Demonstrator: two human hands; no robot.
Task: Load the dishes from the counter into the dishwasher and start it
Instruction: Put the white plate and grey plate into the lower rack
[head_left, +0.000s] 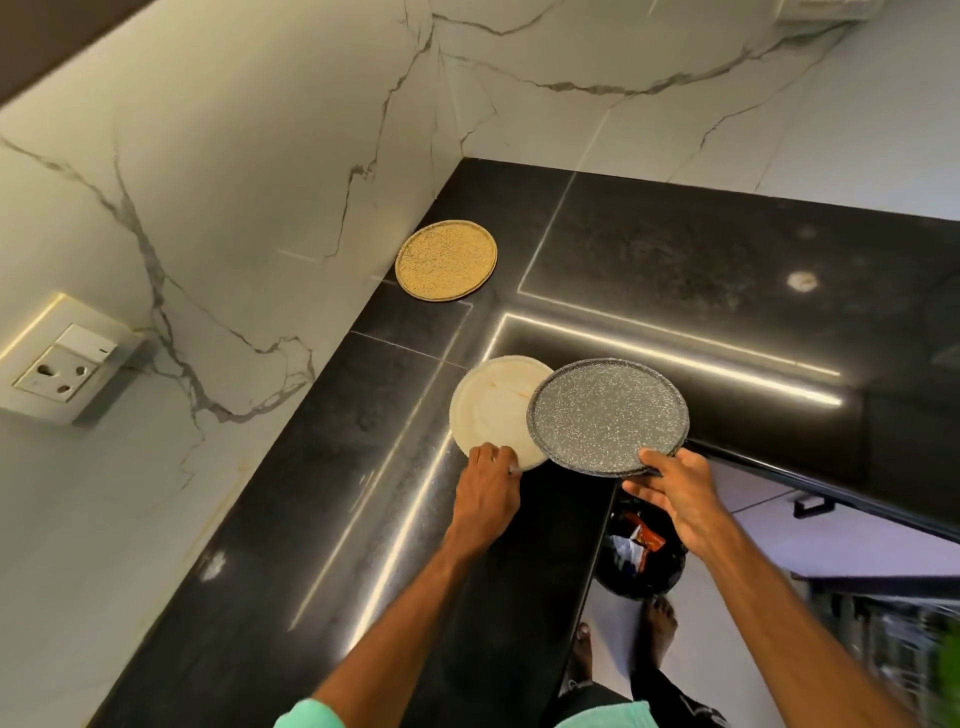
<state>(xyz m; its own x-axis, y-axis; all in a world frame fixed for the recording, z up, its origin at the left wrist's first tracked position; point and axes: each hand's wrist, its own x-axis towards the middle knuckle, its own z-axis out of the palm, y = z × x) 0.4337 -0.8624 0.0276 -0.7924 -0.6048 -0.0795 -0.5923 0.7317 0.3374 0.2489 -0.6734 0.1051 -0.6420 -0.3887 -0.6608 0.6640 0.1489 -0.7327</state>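
At each 6 o'clock rim, right hand (675, 493) gripped grey speckled plate (608, 413); left hand (491, 475) pinched cream plate (493, 405).

Veined marble wall (249, 130) meets glossy black counter (675, 260).

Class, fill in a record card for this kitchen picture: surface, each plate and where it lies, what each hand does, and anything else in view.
Surface: black counter, marble wall behind
Yellow speckled plate: flat on the counter, by the wall
White plate: on the counter, faint orange smears
Grey speckled plate: overlaps the white plate's right side
Left hand: grips the white plate's near rim
Right hand: holds the grey speckled plate's near rim, thumb on top
Other: wall socket; bin below the counter edge
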